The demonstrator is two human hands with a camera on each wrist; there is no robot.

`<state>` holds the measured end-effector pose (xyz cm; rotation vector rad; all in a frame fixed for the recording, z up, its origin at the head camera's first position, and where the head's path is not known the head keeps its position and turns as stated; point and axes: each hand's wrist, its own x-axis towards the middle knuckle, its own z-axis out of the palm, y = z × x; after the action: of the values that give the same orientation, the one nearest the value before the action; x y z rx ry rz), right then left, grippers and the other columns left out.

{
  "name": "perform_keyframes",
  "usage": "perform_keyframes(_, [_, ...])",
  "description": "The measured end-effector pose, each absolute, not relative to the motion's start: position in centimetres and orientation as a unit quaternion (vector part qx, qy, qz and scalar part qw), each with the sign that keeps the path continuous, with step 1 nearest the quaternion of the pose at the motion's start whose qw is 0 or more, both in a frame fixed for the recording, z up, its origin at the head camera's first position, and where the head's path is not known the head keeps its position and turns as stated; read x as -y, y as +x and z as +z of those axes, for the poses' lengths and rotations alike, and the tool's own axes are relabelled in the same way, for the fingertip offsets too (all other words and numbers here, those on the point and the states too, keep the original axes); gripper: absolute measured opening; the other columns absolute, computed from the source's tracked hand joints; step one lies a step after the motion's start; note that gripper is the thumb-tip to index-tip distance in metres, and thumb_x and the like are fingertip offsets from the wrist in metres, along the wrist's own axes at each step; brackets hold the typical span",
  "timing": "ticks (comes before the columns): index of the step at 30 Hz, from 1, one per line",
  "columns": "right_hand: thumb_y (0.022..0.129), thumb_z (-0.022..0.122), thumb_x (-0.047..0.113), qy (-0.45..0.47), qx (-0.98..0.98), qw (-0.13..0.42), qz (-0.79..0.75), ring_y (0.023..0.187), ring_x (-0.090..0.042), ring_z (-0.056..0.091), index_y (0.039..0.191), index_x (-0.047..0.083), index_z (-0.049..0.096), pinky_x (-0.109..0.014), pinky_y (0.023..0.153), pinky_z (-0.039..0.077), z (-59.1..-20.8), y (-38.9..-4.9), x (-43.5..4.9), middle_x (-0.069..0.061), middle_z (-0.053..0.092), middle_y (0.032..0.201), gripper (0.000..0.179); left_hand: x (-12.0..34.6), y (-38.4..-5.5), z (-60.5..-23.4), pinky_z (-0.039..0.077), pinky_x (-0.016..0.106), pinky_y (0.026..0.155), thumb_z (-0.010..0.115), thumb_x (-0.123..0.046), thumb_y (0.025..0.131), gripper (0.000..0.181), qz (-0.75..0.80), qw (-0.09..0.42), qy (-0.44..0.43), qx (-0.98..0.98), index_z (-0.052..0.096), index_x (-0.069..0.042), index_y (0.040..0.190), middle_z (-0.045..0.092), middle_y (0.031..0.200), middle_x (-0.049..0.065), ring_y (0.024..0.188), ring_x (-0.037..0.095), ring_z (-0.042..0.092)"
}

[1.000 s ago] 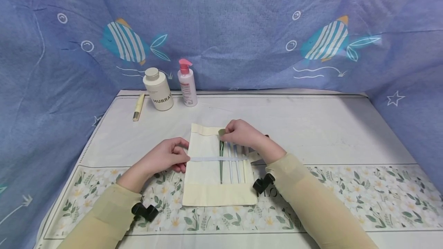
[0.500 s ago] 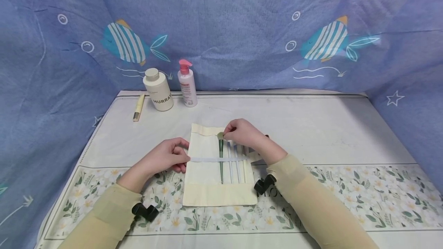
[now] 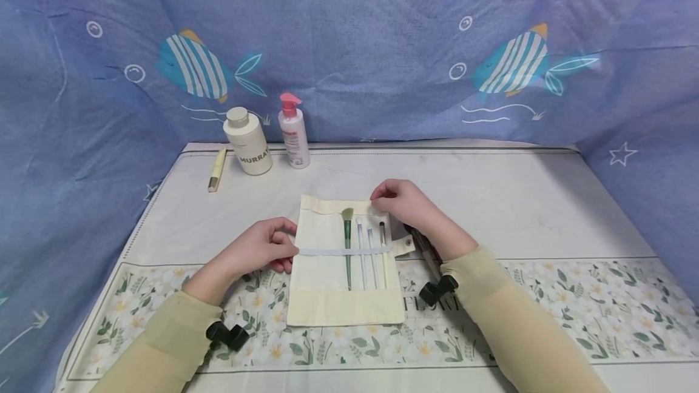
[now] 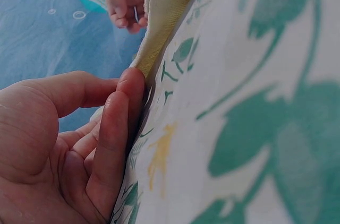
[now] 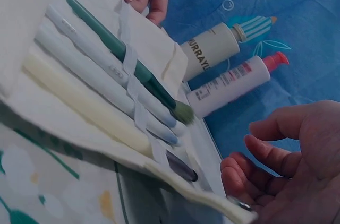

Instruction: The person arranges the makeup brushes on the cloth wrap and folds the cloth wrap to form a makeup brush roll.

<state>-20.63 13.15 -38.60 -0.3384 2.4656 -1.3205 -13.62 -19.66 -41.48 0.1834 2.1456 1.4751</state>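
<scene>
A cream cloth brush roll (image 3: pixel 322 229) lies spread out on the table. A green-handled makeup brush (image 3: pixel 347 247), two pale slim brushes (image 3: pixel 362 259) and a cream-handled brush with a dark end (image 3: pixel 383 235) stand in it under a white elastic band (image 3: pixel 319 251). My left hand (image 3: pixel 267 244) pinches the roll's left edge between thumb and finger, as the left wrist view (image 4: pixel 79 134) shows. Above the roll's upper right corner is my right hand (image 3: pixel 406 202), its fingers loosely bent with nothing between them in the right wrist view.
At the back left stand a white MURRAY bottle (image 3: pixel 250 144) and a pump bottle with a pink top (image 3: pixel 295 138). Beside them lies a yellow tube (image 3: pixel 217 170). Dark-handled items (image 3: pixel 426 250) lie under my right forearm, partly hidden. A blue fish-print curtain (image 3: pixel 355 47) hangs behind.
My right hand has let go of the green brush and moved right and slightly up, uncovering the brush heads. The brush sits slightly lower in the roll. My left hand keeps its place.
</scene>
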Motion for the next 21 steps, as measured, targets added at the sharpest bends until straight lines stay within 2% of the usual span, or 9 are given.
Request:
perform_keyframes(4, [0.098, 0.066, 0.018, -0.109, -0.859, 0.152, -0.477, 0.094, -0.023, 0.065, 0.116, 0.002, 0.068, -0.036, 0.086, 0.051, -38.3, -20.7, -13.8, -0.009, 0.07, 0.106, 0.024, 19.7, -13.6, -41.5, 0.061, 0.032, 0.06, 0.069, -0.008, 0.096, 0.042, 0.544, 0.261, 0.065, -0.795, 0.051, 0.003, 0.133, 0.071, 0.08, 0.01, 0.066, 0.022, 0.071])
perform_keyframes(11, [0.098, 0.065, 0.017, -0.102, -0.859, 0.148, -0.479, 0.095, -0.027, 0.065, 0.116, 0.001, 0.068, -0.035, 0.084, 0.05, -38.2, -20.6, -14.5, -0.011, 0.07, 0.106, 0.024, 19.7, -13.5, -41.5, 0.062, 0.032, 0.061, 0.069, -0.008, 0.097, 0.043, 0.548, 0.264, 0.066, -0.791, 0.05, 0.004, 0.134, 0.072, 0.081, 0.01, 0.066, 0.022, 0.072])
perform_keyframes(17, [0.098, 0.064, 0.015, -0.096, -0.861, 0.139, -0.479, 0.096, -0.023, 0.063, 0.117, 0.0, 0.067, -0.039, 0.088, 0.053, -38.0, -20.2, -15.2, -0.013, 0.07, 0.111, 0.025, 19.7, -13.5, -41.4, 0.062, 0.033, 0.061, 0.069, -0.007, 0.097, 0.043, 0.549, 0.265, 0.068, -0.79, 0.05, 0.004, 0.133, 0.072, 0.081, 0.01, 0.066, 0.022, 0.072])
perform_keyframes(21, [0.096, 0.065, 0.014, -0.093, -0.868, 0.13, -0.471, 0.095, -0.022, 0.063, 0.116, 0.0, 0.067, -0.037, 0.085, 0.054, -38.0, -20.3, -15.8, -0.013, 0.07, 0.11, 0.024, 19.6, -13.5, -41.3, 0.062, 0.032, 0.06, 0.069, -0.007, 0.096, 0.042, 0.547, 0.264, 0.069, -0.791, 0.05, 0.004, 0.133, 0.072, 0.081, 0.01, 0.065, 0.022, 0.072])
